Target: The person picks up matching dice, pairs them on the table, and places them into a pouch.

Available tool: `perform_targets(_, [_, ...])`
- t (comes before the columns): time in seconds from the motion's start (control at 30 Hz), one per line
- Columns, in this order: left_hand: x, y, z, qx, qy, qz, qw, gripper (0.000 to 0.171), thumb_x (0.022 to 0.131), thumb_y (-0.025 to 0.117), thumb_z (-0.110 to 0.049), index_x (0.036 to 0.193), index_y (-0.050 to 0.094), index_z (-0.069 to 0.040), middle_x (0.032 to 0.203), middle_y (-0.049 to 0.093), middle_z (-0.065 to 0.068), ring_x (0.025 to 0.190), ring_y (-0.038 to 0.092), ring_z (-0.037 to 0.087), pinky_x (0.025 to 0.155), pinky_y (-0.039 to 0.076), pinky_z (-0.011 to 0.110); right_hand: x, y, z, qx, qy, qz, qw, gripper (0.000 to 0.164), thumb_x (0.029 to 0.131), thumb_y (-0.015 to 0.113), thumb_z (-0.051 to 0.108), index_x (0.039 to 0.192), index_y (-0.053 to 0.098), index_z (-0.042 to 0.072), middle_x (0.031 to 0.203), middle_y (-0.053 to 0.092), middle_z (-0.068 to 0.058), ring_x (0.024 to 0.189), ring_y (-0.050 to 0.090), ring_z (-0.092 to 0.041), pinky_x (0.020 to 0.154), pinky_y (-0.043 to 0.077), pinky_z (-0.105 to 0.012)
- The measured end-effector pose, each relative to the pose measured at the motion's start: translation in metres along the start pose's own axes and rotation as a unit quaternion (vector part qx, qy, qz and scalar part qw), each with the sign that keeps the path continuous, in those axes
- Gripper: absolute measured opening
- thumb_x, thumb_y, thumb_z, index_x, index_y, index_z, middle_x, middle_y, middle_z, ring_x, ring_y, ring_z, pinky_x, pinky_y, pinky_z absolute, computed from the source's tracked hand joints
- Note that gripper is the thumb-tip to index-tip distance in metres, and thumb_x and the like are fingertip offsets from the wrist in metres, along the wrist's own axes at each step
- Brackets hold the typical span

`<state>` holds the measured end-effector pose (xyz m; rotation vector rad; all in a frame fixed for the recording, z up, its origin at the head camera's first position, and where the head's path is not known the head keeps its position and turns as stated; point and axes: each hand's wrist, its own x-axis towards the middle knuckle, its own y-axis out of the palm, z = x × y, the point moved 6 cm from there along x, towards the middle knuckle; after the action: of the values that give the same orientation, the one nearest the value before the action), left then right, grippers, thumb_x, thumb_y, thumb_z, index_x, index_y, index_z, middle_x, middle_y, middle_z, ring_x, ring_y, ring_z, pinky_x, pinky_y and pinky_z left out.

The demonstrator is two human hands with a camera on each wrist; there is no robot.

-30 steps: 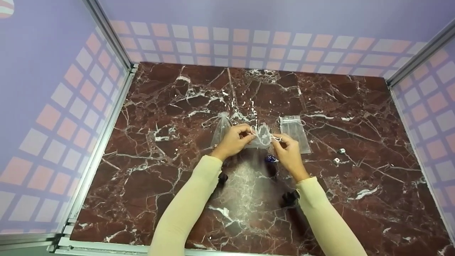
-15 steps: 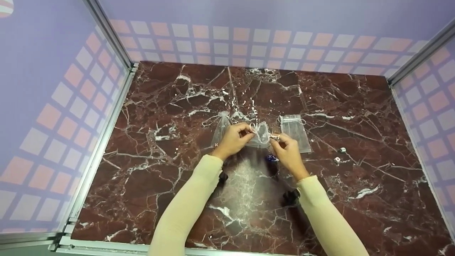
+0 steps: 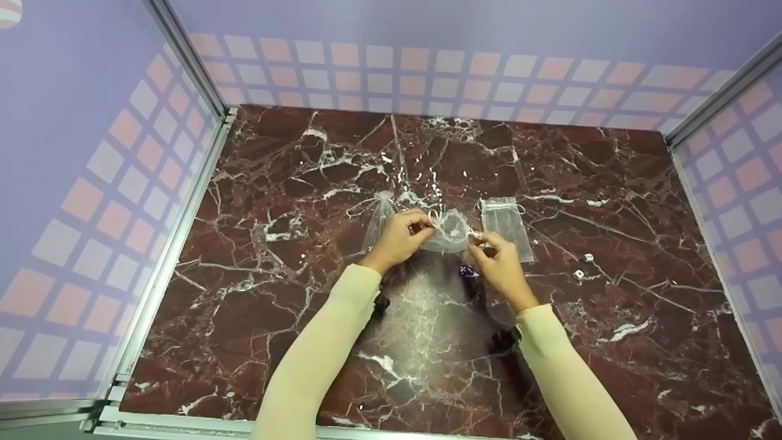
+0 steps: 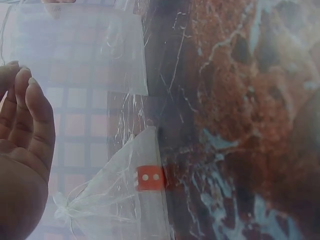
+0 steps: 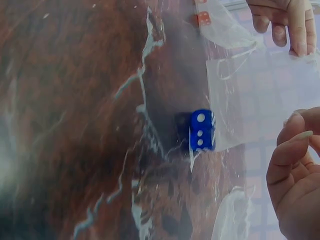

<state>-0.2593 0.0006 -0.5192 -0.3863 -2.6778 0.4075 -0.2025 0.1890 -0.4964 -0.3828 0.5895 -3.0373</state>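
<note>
Between both hands is a sheer white drawstring pouch (image 3: pixel 449 239), its mouth spread into a round opening. My left hand (image 3: pixel 400 239) pinches the drawstring at the left of that mouth with thumb and fingers. At the opposite side the string is pinched by my right hand (image 3: pixel 498 263). A blue die (image 5: pixel 202 130) lies on the table in front of the pouch, near the right hand. To the left rests a second pouch (image 4: pixel 107 187), gathered shut at its neck, with a red die (image 4: pixel 150 178) inside. A third pouch (image 3: pixel 508 231) lies flat at the right.
Two white dice, one nearer (image 3: pixel 579 274) and one farther (image 3: pixel 588 258), sit on the marbled dark red table (image 3: pixel 611 201) to the right. Tiled-pattern panels (image 3: pixel 440 73) in metal frames stand at the back and both sides.
The right hand has shifted slightly rightward, and the middle pouch's mouth is now wider and rounder than half a second ago. The left hand keeps nearly the same place.
</note>
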Motion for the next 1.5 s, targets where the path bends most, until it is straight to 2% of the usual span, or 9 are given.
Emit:
perform_targets(0.13, [0.002,-0.002,-0.002,0.003,-0.005,0.002,1.0,0.004,0.085,0.071,0.004,0.089,0.072,0.003,0.093,0.07,0.01,0.079,0.062,0.017,0.072,0.053,0.027,0.002,-0.004,-0.013,0.004,0.021,-0.003,1.0,0.022,0.086,0.065,-0.015,0.108,0.063,-0.019,0.093,0.063,-0.028,0.067,0.062,-0.025,0.055,0.048,-0.014])
perform_targets(0.27, [0.003,-0.002,-0.002,0.003,-0.009,0.007,0.9999,0.004,0.086,0.071,0.003,0.089,0.072,0.003,0.094,0.07,0.01,0.083,0.063,0.019,0.075,0.054,0.028,0.002,-0.009,-0.039,-0.001,0.036,-0.01,0.999,0.033,0.084,0.068,-0.014,0.117,0.061,-0.015,0.083,0.059,-0.019,0.058,0.049,-0.011,0.048,0.037,-0.013])
perform_targets(0.33, [0.003,-0.002,-0.002,0.001,-0.01,0.008,0.9999,0.004,0.086,0.071,0.004,0.089,0.072,0.004,0.094,0.07,0.01,0.082,0.063,0.019,0.075,0.054,0.028,0.001,-0.011,-0.052,-0.007,0.04,-0.009,0.999,0.04,0.082,0.072,-0.011,0.121,0.061,-0.012,0.078,0.055,-0.012,0.059,0.044,-0.01,0.049,0.036,-0.015])
perform_targets(0.5, [0.004,-0.002,-0.001,0.003,-0.006,0.007,1.0,0.004,0.086,0.071,0.004,0.089,0.072,0.003,0.091,0.07,0.009,0.079,0.061,0.016,0.072,0.053,0.028,-0.004,-0.012,-0.065,-0.037,0.045,0.02,0.998,0.05,0.078,0.081,-0.002,0.123,0.061,-0.008,0.066,0.041,-0.001,0.058,0.036,-0.009,0.053,0.032,-0.019])
perform_targets(0.63, [0.004,-0.002,-0.002,0.008,-0.001,0.006,1.0,0.004,0.085,0.071,0.003,0.087,0.072,0.0,0.089,0.07,0.009,0.076,0.059,0.014,0.069,0.052,0.027,-0.008,-0.007,-0.074,-0.067,0.066,0.076,0.993,0.043,0.078,0.081,-0.001,0.117,0.065,-0.009,0.06,0.038,0.003,0.054,0.034,-0.007,0.05,0.03,-0.019])
perform_targets(0.8, [0.004,-0.002,-0.002,0.013,0.007,0.005,0.9999,0.005,0.085,0.071,0.003,0.087,0.073,-0.001,0.089,0.07,0.01,0.074,0.059,0.014,0.067,0.051,0.026,-0.012,0.001,-0.083,-0.108,0.077,0.134,0.982,0.029,0.081,0.077,-0.003,0.108,0.07,-0.009,0.06,0.048,0.003,0.052,0.04,-0.006,0.046,0.032,-0.018])
perform_targets(1.0, [0.003,-0.002,-0.002,0.01,0.001,0.008,0.9999,0.005,0.085,0.072,0.003,0.089,0.073,0.001,0.09,0.07,0.009,0.076,0.059,0.014,0.07,0.051,0.028,-0.013,0.008,-0.084,-0.132,0.057,0.137,0.98,0.022,0.08,0.077,-0.004,0.101,0.072,-0.009,0.064,0.055,0.002,0.054,0.042,-0.009,0.048,0.033,-0.02])
perform_targets(1.17, [0.003,-0.001,-0.001,0.003,-0.001,0.009,1.0,0.005,0.085,0.072,0.003,0.087,0.073,-0.001,0.088,0.069,0.01,0.076,0.059,0.015,0.07,0.052,0.03,-0.014,0.009,-0.082,-0.139,0.057,0.131,0.98,0.021,0.079,0.077,-0.004,0.099,0.073,-0.007,0.066,0.059,-0.001,0.055,0.043,-0.011,0.049,0.033,-0.021])
perform_targets(1.5, [0.001,-0.001,-0.001,0.003,0.009,0.007,0.9999,0.005,0.085,0.072,0.003,0.086,0.073,-0.001,0.086,0.069,0.008,0.074,0.058,0.014,0.068,0.051,0.028,-0.017,0.005,-0.082,-0.122,0.067,0.128,0.982,0.019,0.081,0.077,-0.002,0.099,0.074,-0.006,0.073,0.066,-0.006,0.052,0.043,-0.005,0.047,0.034,-0.019])
